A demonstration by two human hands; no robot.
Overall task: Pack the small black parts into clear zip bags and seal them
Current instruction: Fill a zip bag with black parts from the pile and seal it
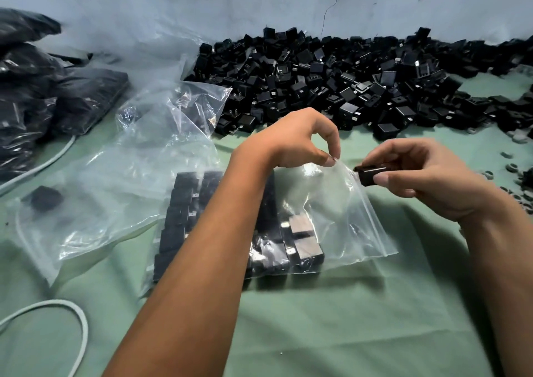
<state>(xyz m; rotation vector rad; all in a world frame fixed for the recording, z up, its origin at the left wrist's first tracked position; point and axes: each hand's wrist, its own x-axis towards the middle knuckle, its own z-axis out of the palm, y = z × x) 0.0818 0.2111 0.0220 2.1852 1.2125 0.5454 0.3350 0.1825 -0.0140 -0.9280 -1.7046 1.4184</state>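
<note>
A clear zip bag lies on the green cloth in the middle, with rows of small black parts stacked inside it. My left hand pinches the bag's open top edge and lifts it. Just right of that edge, my right hand holds one black part between thumb and fingers at the bag's mouth. A large heap of loose black parts lies along the wall behind both hands.
Empty clear bags lie crumpled at the left, one with a black part inside. Filled bags are stacked at the far left. A white cable loops at the lower left. Small rings are scattered at the right.
</note>
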